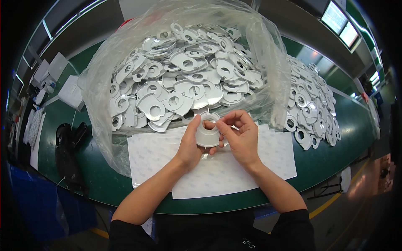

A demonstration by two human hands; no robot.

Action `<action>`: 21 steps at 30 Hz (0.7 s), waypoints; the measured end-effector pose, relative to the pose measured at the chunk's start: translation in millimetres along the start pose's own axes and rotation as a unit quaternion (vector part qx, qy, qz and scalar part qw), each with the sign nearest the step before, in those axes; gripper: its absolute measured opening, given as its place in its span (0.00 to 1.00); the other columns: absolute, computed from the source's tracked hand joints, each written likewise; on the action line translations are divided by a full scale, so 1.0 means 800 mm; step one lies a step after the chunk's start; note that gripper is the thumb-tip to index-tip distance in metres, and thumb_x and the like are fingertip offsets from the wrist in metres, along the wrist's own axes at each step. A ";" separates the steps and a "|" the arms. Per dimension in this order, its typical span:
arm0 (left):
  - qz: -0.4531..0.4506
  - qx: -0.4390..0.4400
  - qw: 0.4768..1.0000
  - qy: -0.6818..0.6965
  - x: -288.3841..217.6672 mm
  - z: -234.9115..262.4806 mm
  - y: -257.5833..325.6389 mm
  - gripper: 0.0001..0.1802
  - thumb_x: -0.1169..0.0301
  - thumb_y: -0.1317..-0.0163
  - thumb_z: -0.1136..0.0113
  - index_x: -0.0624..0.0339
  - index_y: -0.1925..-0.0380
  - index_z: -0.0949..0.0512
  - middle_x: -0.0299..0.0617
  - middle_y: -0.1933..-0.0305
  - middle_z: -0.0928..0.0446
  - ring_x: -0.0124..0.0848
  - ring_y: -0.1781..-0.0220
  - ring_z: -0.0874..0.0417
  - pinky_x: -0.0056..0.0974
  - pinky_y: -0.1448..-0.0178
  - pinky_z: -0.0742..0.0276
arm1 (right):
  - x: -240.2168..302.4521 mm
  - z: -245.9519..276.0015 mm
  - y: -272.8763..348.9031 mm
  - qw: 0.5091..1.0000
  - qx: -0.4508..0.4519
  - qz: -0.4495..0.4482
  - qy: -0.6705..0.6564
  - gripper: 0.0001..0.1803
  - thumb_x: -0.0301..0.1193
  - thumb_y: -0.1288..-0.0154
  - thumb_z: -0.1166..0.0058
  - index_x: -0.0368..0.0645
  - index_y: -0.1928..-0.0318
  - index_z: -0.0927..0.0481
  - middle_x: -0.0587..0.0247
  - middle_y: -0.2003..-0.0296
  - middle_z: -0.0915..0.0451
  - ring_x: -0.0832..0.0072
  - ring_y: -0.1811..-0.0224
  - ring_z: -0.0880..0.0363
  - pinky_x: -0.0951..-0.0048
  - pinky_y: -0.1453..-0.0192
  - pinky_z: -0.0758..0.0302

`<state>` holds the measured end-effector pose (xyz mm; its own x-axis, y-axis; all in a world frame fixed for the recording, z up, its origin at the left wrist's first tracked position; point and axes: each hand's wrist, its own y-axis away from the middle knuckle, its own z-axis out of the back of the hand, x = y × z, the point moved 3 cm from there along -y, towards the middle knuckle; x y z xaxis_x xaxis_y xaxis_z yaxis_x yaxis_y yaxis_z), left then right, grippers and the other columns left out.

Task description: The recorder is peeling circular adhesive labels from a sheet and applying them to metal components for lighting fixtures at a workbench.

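Note:
A whitish plastic part (207,138) with a round hole and a raised collar is held up over the white sheets. My left hand (189,145) grips it from the left side, its fingers curled behind and below. At the upper right of the collar, the thumb and index finger of my right hand (243,140) are pinched together; whether they hold the rim or something small on it cannot be made out. Under both hands lie overlapping white paper sheets (209,182). Just beyond them, a heap of similar parts (186,90) fills an open clear plastic bag (274,54).
A second heap of parts (312,111) lies on the green table (347,125) at the right. On the left are a black glove (69,157) and a white box-like object (70,94). Blue material (35,201) hangs beyond the table's left edge.

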<state>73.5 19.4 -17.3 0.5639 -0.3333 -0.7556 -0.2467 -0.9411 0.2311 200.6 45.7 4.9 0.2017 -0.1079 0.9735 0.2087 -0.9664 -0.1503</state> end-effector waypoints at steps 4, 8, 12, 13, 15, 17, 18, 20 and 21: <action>-0.025 0.005 0.999 -0.036 -0.003 -0.003 0.001 0.20 0.52 0.34 0.62 0.58 0.67 0.30 0.43 0.69 0.25 0.29 0.70 0.22 0.29 0.76 0.33 | 0.000 0.000 0.001 1.000 -0.004 0.005 0.006 0.10 0.23 0.39 0.44 0.35 0.61 0.30 0.62 0.69 0.24 0.84 0.76 0.27 0.84 0.78 0.29; -0.012 -0.009 0.998 -0.058 -0.003 -0.002 0.000 0.14 0.61 0.35 0.59 0.59 0.67 0.29 0.43 0.69 0.25 0.29 0.70 0.23 0.30 0.77 0.32 | 0.007 -0.003 0.003 0.997 -0.008 0.033 0.064 0.09 0.23 0.41 0.43 0.36 0.62 0.29 0.64 0.69 0.23 0.84 0.76 0.27 0.83 0.76 0.29; -0.018 -0.008 0.999 -0.041 -0.002 0.000 0.002 0.11 0.66 0.36 0.58 0.61 0.64 0.30 0.43 0.68 0.25 0.29 0.70 0.23 0.30 0.77 0.32 | 0.003 0.001 0.005 0.977 -0.022 0.110 0.181 0.09 0.21 0.46 0.42 0.38 0.64 0.26 0.62 0.68 0.22 0.77 0.69 0.24 0.76 0.69 0.27; -0.027 -0.001 0.999 -0.036 -0.003 0.001 0.002 0.11 0.67 0.37 0.58 0.61 0.63 0.31 0.43 0.68 0.25 0.29 0.71 0.23 0.30 0.78 0.32 | 0.004 0.003 0.004 0.977 -0.021 0.110 0.181 0.09 0.21 0.46 0.42 0.38 0.64 0.26 0.62 0.68 0.22 0.77 0.69 0.24 0.76 0.69 0.27; -0.032 -0.005 0.999 -0.032 -0.002 0.002 0.002 0.10 0.68 0.37 0.58 0.61 0.60 0.32 0.43 0.67 0.25 0.29 0.70 0.23 0.29 0.78 0.32 | 0.018 0.002 0.007 0.889 0.007 0.260 0.377 0.12 0.20 0.52 0.43 0.40 0.63 0.23 0.60 0.67 0.21 0.68 0.61 0.24 0.68 0.60 0.27; -0.037 -0.007 0.999 -0.027 -0.001 0.002 0.000 0.11 0.69 0.37 0.58 0.61 0.58 0.33 0.43 0.66 0.25 0.28 0.70 0.23 0.29 0.79 0.32 | 0.023 0.003 0.010 0.852 0.011 0.295 0.432 0.14 0.20 0.54 0.43 0.41 0.62 0.23 0.59 0.66 0.21 0.65 0.58 0.25 0.66 0.56 0.28; -0.043 -0.012 0.999 -0.028 -0.001 0.001 0.000 0.11 0.69 0.37 0.57 0.60 0.56 0.34 0.43 0.66 0.25 0.28 0.70 0.23 0.29 0.79 0.32 | 0.026 0.001 0.013 0.811 0.015 0.328 0.485 0.16 0.20 0.55 0.44 0.42 0.61 0.22 0.59 0.65 0.21 0.62 0.55 0.27 0.63 0.53 0.29; -0.049 -0.018 0.998 -0.029 0.000 0.001 0.000 0.12 0.69 0.37 0.57 0.60 0.54 0.35 0.44 0.65 0.25 0.28 0.70 0.23 0.29 0.79 0.31 | 0.035 -0.004 0.015 0.786 0.000 0.351 0.509 0.16 0.20 0.55 0.44 0.42 0.61 0.22 0.60 0.64 0.20 0.62 0.55 0.27 0.63 0.52 0.30; -0.056 -0.016 0.998 -0.029 0.000 0.001 -0.001 0.13 0.69 0.37 0.57 0.59 0.53 0.36 0.44 0.65 0.25 0.28 0.71 0.23 0.29 0.79 0.32 | 0.039 -0.006 0.017 0.760 -0.016 0.373 0.532 0.16 0.21 0.54 0.44 0.42 0.60 0.22 0.61 0.64 0.20 0.62 0.54 0.28 0.62 0.50 0.31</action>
<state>73.3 20.0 -18.2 0.5393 -0.2235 -0.8119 -0.1588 -0.9738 0.1626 205.2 28.0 34.1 -0.6380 -0.7408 0.2102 0.3899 -0.5462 -0.7414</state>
